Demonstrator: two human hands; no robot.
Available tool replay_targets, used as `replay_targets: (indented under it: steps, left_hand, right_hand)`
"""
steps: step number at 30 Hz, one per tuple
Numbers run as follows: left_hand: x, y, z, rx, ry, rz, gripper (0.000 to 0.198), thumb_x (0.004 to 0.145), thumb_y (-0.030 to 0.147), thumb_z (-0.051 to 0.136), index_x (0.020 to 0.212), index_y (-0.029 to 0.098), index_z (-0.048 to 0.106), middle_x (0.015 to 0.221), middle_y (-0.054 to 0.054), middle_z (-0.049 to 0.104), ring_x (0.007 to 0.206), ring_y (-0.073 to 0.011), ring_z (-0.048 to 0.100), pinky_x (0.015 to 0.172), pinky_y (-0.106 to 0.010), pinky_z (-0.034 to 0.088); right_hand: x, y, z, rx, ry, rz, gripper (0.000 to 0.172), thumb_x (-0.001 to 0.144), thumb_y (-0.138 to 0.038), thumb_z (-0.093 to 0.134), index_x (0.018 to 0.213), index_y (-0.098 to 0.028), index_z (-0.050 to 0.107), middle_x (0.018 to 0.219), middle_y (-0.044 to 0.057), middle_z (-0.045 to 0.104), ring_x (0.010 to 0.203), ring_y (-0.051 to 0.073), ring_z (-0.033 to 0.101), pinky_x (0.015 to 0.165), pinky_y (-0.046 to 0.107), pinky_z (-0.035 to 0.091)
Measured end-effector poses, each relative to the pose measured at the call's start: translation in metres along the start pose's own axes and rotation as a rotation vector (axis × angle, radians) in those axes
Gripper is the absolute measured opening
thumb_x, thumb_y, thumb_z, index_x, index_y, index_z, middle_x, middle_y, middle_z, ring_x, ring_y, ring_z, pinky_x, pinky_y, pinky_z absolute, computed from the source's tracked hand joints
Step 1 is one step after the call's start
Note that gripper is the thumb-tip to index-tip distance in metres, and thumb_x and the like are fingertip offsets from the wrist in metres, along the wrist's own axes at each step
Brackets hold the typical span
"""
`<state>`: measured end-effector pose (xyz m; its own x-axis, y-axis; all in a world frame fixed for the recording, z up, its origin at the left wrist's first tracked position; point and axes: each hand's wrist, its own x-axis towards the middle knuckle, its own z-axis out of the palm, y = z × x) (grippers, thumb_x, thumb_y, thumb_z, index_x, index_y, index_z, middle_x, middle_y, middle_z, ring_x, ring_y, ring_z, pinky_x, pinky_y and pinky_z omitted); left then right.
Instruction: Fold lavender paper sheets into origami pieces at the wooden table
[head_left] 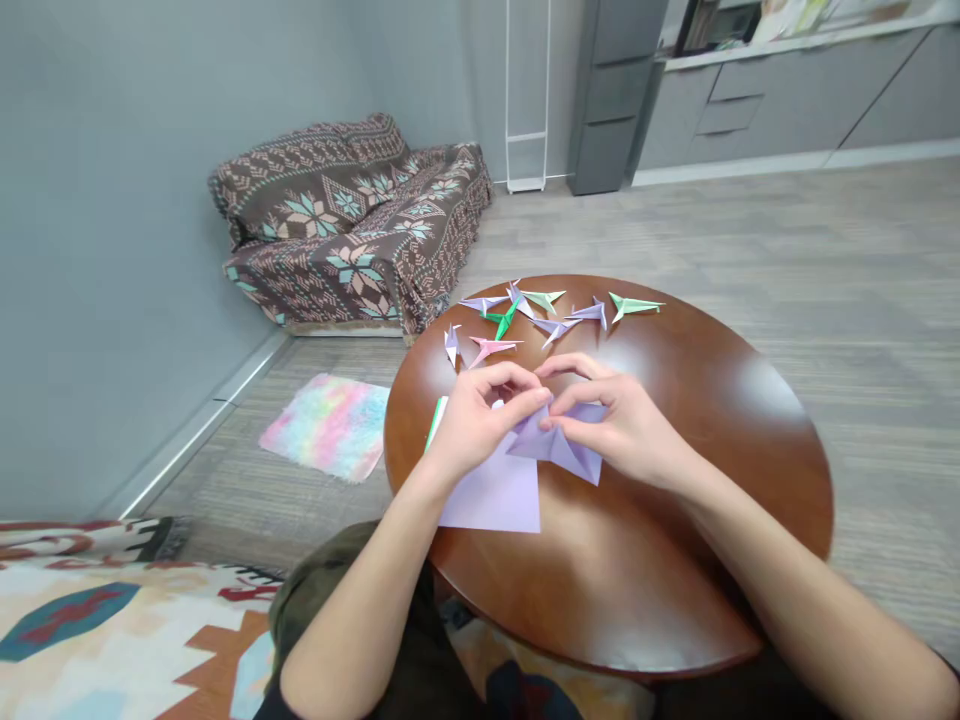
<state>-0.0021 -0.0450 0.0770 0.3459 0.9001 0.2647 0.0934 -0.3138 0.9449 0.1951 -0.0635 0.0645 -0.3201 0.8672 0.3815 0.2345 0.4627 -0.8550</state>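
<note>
Folded from plain lavender paper into an angular, creased origami piece (576, 458). Spread below into two flaps, with a pointed tip toward the left and a broader corner at lower right. Marked by creases running down from the upper middle, with soft shading between the folds. Pinched along the top and partly covered there, too hidden to tell the full outline. Held tilted above the round wooden table (675, 570), overlapping the right edge of a flat lavender sheet (495, 500).

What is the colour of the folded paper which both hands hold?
The folded paper is pale purple; it shows best in the head view.
</note>
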Motion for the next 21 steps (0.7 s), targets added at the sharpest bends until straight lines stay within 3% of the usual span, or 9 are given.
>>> replay_targets:
  steps: [3, 8, 21]
  left_hand:
    - [0.0012, 0.0011, -0.0035, 0.026, 0.006, 0.01, 0.017, 0.086, 0.033, 0.075, 0.08, 0.017, 0.074, 0.078, -0.003, 0.071, 0.071, -0.015, 0.06, 0.068, -0.028, 0.045]
    - [-0.0006, 0.005, -0.0034, 0.15, -0.092, 0.027, 0.011, 0.082, 0.027, 0.078, 0.079, 0.017, 0.075, 0.077, -0.003, 0.073, 0.069, -0.015, 0.058, 0.067, -0.029, 0.044]
    - [-0.0008, -0.0035, 0.001, 0.104, -0.048, 0.047, 0.011, 0.083, 0.025, 0.074, 0.078, 0.017, 0.07, 0.077, -0.003, 0.069, 0.07, -0.0152, 0.06, 0.066, -0.028, 0.046]
  right_hand:
    - [0.0002, 0.0006, 0.0001, 0.015, -0.003, 0.016, 0.012, 0.083, -0.019, 0.076, 0.073, -0.022, 0.08, 0.123, 0.009, 0.068, 0.116, 0.027, 0.065, 0.107, 0.044, 0.046]
    - [0.0001, 0.0027, -0.0006, 0.006, -0.002, 0.024, 0.013, 0.085, -0.018, 0.073, 0.076, -0.023, 0.081, 0.125, 0.009, 0.068, 0.12, 0.028, 0.064, 0.108, 0.046, 0.046]
    - [0.0005, 0.0064, 0.0022, 0.011, 0.059, 0.058, 0.01, 0.084, -0.021, 0.074, 0.077, -0.023, 0.081, 0.125, 0.009, 0.068, 0.122, 0.028, 0.064, 0.106, 0.043, 0.048]
